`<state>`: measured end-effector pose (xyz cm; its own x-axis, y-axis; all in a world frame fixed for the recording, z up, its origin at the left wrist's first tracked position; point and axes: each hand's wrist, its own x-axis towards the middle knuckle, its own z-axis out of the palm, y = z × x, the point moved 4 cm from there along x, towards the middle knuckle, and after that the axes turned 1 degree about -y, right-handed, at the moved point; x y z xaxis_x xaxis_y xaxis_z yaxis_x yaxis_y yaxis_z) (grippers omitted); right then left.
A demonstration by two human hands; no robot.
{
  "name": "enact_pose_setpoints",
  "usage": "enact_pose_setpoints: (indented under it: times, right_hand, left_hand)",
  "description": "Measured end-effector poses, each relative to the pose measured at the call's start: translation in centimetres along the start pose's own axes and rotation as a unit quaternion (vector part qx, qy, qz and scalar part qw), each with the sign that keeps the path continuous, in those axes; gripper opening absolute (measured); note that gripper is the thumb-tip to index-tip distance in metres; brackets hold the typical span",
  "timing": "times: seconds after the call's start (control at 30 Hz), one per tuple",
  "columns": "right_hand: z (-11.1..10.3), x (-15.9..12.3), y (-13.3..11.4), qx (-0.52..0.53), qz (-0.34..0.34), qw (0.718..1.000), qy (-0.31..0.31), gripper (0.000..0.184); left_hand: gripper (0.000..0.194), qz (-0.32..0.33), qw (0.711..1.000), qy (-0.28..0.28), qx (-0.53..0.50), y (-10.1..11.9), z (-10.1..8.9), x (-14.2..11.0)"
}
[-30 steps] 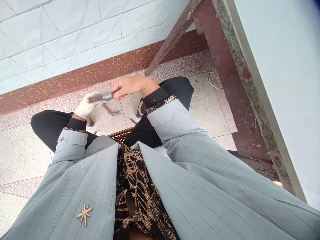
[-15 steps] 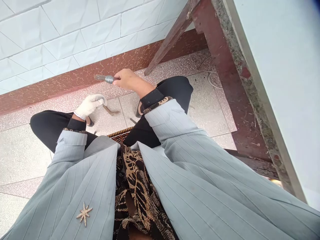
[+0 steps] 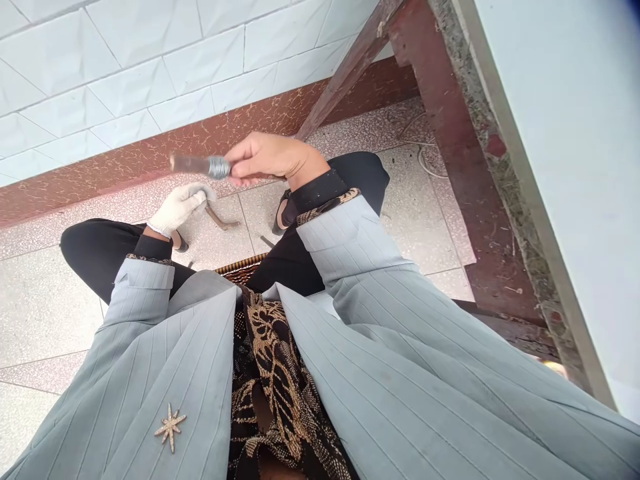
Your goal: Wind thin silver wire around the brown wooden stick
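Note:
My right hand (image 3: pixel 270 158), bare, is closed on a short tool (image 3: pixel 193 164) with silvery wire wound around its middle. The tool's brownish end points left and is smeared by motion; its other end is hidden in my fingers. Below and to the left, my left hand (image 3: pixel 175 210), in a white glove, is closed with its fingertips pinched together. A thin bent brown piece, like a stick (image 3: pixel 220 219), hangs from the pinch towards the right. Something greyish and blurred shows at the glove's fingertips. The tool is above the glove; I cannot tell if they touch.
A brown woven seat edge (image 3: pixel 243 269) shows between my legs. Ahead stands a white tiled wall (image 3: pixel 200 60) with a reddish skirting. On the right are a reddish wooden frame (image 3: pixel 465 147) and a pale tabletop (image 3: pixel 565 133). A small dark piece (image 3: pixel 267 241) lies on the tiled floor.
My right hand has turned, and the tool's end has swung left and slightly down, closer over the glove. The left hand has stayed almost still, with the bent piece tilted slightly.

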<state>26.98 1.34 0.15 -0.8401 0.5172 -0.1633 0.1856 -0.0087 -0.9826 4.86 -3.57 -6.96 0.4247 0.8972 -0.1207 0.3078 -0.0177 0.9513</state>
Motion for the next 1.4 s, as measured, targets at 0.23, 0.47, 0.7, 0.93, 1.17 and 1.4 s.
enact_pose_setpoints:
  times: [0.23, 0.47, 0.7, 0.93, 1.17, 1.4]
  right_hand:
    - [-2.0, 0.8, 1.7, -0.035, 0.091, 0.975, 0.200, 0.028]
    - [-1.3, 2.2, 3.1, -0.289, 0.190, 0.923, 0.172, 0.015]
    - [2.7, 2.0, 5.0, -0.272, 0.312, 0.893, -0.179, 0.017]
    - [-0.2, -0.2, 0.3, -0.027, 0.038, 0.999, 0.007, 0.022]
    - [-1.8, 1.2, 2.4, -0.059, 0.132, 0.959, 0.242, 0.022]
    - [-0.7, 2.2, 3.4, -0.407, 0.246, 0.870, 0.129, 0.016]
  left_hand:
    - [0.032, -0.052, 0.993, -0.101, -0.042, 1.7, 1.5, -0.3]
    - [0.029, -0.077, 0.993, -0.093, 0.015, 0.4, 1.7, -0.2]
    - [0.028, -0.045, 0.989, -0.095, 0.108, -0.8, 1.4, 0.0]
    - [0.039, 0.003, 0.998, -0.035, -0.061, 0.0, 0.7, 0.0]
    - [0.035, -0.046, 0.989, -0.136, 0.027, 0.5, 3.1, -0.1]
    - [0.035, -0.038, 0.983, -0.154, 0.091, 0.4, 2.8, -0.3]
